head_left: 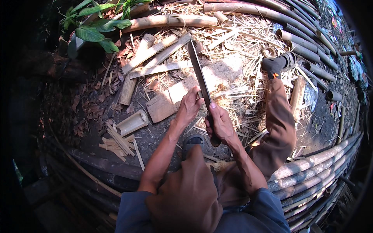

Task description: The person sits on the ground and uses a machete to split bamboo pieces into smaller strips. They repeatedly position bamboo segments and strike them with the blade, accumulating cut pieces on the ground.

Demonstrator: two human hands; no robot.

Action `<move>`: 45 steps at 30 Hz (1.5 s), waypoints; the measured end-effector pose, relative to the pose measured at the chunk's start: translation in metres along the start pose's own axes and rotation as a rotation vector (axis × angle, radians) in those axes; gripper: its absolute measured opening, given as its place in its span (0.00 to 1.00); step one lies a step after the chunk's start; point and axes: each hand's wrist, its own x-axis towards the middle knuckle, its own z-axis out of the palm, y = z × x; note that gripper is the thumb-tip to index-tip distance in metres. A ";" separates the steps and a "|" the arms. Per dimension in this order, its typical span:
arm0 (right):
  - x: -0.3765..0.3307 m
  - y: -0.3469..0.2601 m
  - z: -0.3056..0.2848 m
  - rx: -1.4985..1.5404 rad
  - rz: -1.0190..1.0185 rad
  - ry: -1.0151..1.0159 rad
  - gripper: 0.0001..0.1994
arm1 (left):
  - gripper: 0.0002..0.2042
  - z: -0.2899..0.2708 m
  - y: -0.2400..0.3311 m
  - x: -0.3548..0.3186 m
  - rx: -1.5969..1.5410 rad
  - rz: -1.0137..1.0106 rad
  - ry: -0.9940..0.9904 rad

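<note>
The right hand point(220, 123) has its grip wrapped round the handle of a long dark blade point(199, 73) that points far, over a flat board point(167, 101). The left hand point(190, 106) pinches a thin splint (mostly hidden) against the blade. Bamboo poles point(311, 171) crowd the right edge; shavings litter the ground.
</note>
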 end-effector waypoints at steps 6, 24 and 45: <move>0.003 0.001 -0.002 -0.181 -0.127 -0.006 0.24 | 0.16 -0.002 0.007 0.001 -0.055 -0.041 -0.004; -0.006 -0.013 0.013 -0.387 -0.249 0.085 0.23 | 0.11 -0.018 0.021 0.004 0.027 0.043 0.011; -0.014 -0.031 0.007 -0.165 -0.064 -0.061 0.26 | 0.24 -0.017 0.042 0.006 -0.053 -0.103 -0.057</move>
